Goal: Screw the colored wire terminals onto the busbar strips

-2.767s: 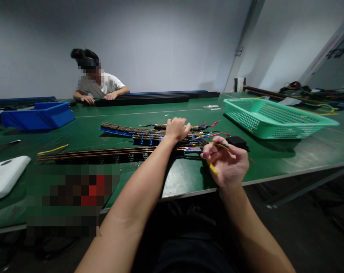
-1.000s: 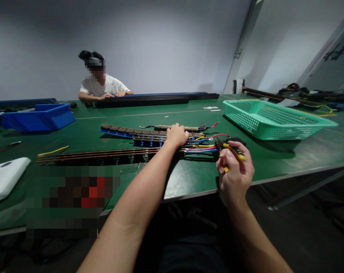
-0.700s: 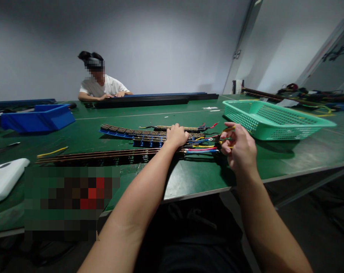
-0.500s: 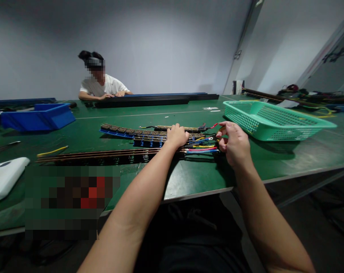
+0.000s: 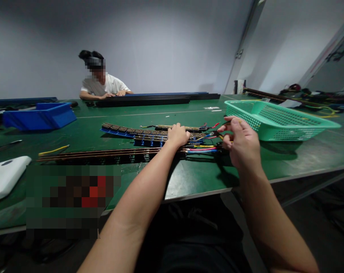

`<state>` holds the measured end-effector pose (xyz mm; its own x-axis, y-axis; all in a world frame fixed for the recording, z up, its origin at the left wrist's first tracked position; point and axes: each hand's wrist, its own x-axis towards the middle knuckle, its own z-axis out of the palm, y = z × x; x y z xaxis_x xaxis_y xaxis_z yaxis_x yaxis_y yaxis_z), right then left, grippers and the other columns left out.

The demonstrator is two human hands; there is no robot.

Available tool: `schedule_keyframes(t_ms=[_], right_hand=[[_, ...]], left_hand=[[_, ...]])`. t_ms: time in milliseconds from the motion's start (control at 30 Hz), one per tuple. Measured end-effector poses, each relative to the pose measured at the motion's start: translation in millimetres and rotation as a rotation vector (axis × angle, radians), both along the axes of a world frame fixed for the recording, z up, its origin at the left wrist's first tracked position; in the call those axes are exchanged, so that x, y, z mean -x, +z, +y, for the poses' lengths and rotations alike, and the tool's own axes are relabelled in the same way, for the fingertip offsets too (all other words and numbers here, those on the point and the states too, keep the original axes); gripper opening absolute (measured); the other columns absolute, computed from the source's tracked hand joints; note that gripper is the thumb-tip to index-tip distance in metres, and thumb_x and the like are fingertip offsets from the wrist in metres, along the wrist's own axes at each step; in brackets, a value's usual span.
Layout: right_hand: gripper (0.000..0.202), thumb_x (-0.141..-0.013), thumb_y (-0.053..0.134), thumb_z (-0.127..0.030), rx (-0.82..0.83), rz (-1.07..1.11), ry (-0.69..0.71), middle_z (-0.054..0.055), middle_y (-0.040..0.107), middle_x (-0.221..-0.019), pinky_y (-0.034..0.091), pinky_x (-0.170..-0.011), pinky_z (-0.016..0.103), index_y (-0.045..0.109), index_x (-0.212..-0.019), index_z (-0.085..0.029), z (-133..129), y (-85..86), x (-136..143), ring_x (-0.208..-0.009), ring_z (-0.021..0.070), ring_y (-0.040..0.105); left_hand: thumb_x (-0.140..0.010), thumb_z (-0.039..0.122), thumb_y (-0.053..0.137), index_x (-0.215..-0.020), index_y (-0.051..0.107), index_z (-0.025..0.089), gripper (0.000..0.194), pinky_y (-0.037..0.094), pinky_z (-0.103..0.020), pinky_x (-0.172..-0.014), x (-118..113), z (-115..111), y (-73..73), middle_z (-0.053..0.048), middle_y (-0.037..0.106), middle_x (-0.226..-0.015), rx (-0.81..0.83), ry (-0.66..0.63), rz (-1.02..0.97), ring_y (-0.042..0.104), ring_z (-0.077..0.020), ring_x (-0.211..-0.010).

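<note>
My left hand (image 5: 178, 135) rests with bent fingers over a blue-backed strip with copper-coloured rails (image 5: 151, 137), gripping it against the table. To the right, my right hand (image 5: 244, 144) is raised, its thumb and fingers pinched on dark and yellow wires (image 5: 227, 122); the fingers partly hide them. A red-tipped wire (image 5: 215, 125) sticks out left of that hand. Nearer to me lies a long dark strip with copper rails (image 5: 103, 154), with red, blue and yellow leads (image 5: 203, 150) at its right end.
A green perforated basket (image 5: 282, 131) stands right of my right hand. The blue bin (image 5: 41, 118) and white device (image 5: 9, 178) are at left. Across the green table (image 5: 132, 113), a co-worker (image 5: 103, 85) handles long dark rails (image 5: 160, 99). A yellow wire (image 5: 54, 150) lies at left.
My right hand has moved right and slightly toward me, drawing the wires away from the strip ends. The red-tipped wire is now apart from its fingers. My left hand stays on the strip.
</note>
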<state>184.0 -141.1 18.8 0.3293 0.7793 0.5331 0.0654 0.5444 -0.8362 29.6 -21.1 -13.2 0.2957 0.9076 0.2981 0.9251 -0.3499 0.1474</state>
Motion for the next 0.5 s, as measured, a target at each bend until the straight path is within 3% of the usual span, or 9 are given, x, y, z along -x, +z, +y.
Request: schedule_keyframes(t_ms=[133, 233, 367, 500], right_hand=[[0.029, -0.091, 0.06, -0.052, -0.045, -0.001, 0.022, 0.0, 0.062, -0.073, 0.02, -0.035, 0.023, 0.063, -0.095, -0.024, 21, 29.9, -11, -0.037, 0.0048, 0.032], [0.025, -0.096, 0.056, -0.045, 0.033, -0.007, -0.005, -0.001, 0.061, -0.067, 0.021, -0.033, 0.023, 0.061, -0.092, -0.021, 53, 39.7, -17, -0.035, 0.0048, 0.031], [0.027, -0.098, 0.052, -0.046, 0.164, 0.073, -0.018, -0.002, 0.062, -0.066, 0.018, -0.031, 0.021, 0.057, -0.09, -0.021, 91, 30.8, -21, -0.032, 0.0037, 0.028], [0.036, -0.092, 0.057, -0.058, 0.23, 0.116, -0.009, -0.003, 0.064, -0.071, 0.018, -0.031, 0.019, 0.056, -0.093, -0.022, 104, 14.2, -25, -0.032, 0.0031, 0.028]], left_hand=[[-0.097, 0.036, 0.039, -0.117, 0.069, 0.017, 0.041, 0.045, -0.043, -0.101, 0, 0, 0.0, -0.015, 0.06, -0.128, -0.001, -0.006, 0.0, 0.053, -0.0301, -0.122], [-0.097, 0.037, 0.039, -0.117, 0.069, 0.016, 0.042, 0.045, -0.044, -0.1, 0, -1, 1.4, -0.016, 0.06, -0.127, 0.0, -0.005, 0.008, 0.054, -0.0306, -0.122], [-0.097, 0.038, 0.039, -0.115, 0.07, 0.017, 0.041, 0.045, -0.043, -0.1, 0, -2, 2.0, -0.015, 0.061, -0.126, 0.0, -0.003, 0.013, 0.054, -0.03, -0.121], [-0.098, 0.038, 0.039, -0.116, 0.069, 0.019, 0.04, 0.044, -0.042, -0.102, 0, -2, 1.7, -0.014, 0.06, -0.129, 0.004, 0.004, 0.011, 0.053, -0.0292, -0.123]])
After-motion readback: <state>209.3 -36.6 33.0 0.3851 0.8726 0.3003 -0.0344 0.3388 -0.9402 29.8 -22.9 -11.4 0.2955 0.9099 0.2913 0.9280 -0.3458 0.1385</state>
